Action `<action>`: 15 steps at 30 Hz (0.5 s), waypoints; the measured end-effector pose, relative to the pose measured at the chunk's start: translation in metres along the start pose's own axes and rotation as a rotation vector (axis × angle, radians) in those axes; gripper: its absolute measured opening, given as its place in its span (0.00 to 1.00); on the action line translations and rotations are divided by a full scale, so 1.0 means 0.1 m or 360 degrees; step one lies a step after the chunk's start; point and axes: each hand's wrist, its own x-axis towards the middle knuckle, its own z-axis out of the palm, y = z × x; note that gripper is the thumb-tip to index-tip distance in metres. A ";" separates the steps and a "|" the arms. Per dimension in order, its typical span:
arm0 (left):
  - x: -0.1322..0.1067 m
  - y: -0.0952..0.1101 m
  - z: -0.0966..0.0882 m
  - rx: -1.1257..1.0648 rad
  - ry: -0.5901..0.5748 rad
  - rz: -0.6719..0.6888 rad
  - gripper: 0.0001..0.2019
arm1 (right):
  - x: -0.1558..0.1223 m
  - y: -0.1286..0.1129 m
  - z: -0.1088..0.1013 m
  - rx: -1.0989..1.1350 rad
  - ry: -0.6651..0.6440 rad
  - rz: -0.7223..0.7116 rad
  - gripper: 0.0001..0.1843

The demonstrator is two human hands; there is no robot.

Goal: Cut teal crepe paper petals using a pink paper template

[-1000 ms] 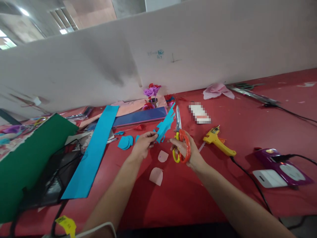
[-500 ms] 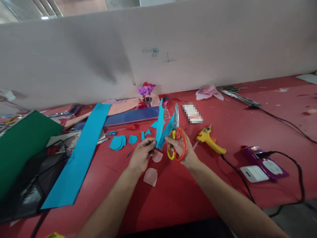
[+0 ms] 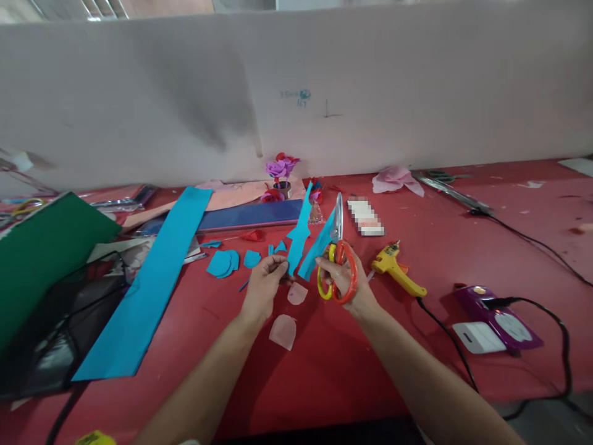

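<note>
My left hand [image 3: 264,285] pinches the lower end of a jagged strip of blue paper [image 3: 299,235] that stands up over the red table [image 3: 324,364]. My right hand [image 3: 345,284] is closed round the orange and yellow handles of the scissors [image 3: 337,253], whose blades point up and away. A second blue piece [image 3: 319,244] lies against the blades, touching my right fingers. Two pink petal cut-outs [image 3: 283,330] lie on the table just below my hands. Small blue cut-outs [image 3: 222,264] lie to the left of my left hand.
A long blue sheet [image 3: 152,290], a green sheet [image 3: 41,247] and a dark blue sheet [image 3: 250,216] lie at the left. Paper flowers [image 3: 278,170] stand by the white partition. A yellow glue gun [image 3: 398,272] and a purple device [image 3: 498,315] with cables sit at the right.
The one jagged blue piece seen earlier now shows as two pieces, one in each hand. My hands have stayed close together, and the view has shifted slightly.
</note>
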 end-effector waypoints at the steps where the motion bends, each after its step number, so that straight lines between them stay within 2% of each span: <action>1: 0.01 -0.01 -0.01 0.0100 0.0027 0.0017 0.06 | 0.00 0.00 0.00 -0.0021 0.0010 -0.0012 0.16; 3: 0.01 -0.01 -0.02 0.0367 0.0102 0.0120 0.06 | -0.01 -0.01 0.00 -0.0075 0.0022 -0.0037 0.16; 6: -0.04 0.01 -0.02 0.0873 0.0207 0.0576 0.11 | -0.04 -0.04 0.01 -0.0155 0.0010 -0.0074 0.15; 8: -0.08 0.03 0.01 0.1041 0.0149 0.0842 0.12 | -0.06 -0.06 0.03 -0.0214 -0.0004 -0.0104 0.16; 9: -0.10 0.03 0.03 0.1044 0.0089 0.0898 0.11 | -0.07 -0.06 0.04 -0.0243 -0.0015 -0.0115 0.17; 11: -0.12 0.01 0.05 0.0954 -0.0021 0.0883 0.11 | -0.09 -0.05 0.06 -0.0298 -0.0070 -0.0121 0.17; 15: -0.08 -0.06 0.06 0.0662 -0.0140 0.0633 0.12 | -0.12 -0.01 0.07 -0.0376 -0.0232 -0.0132 0.13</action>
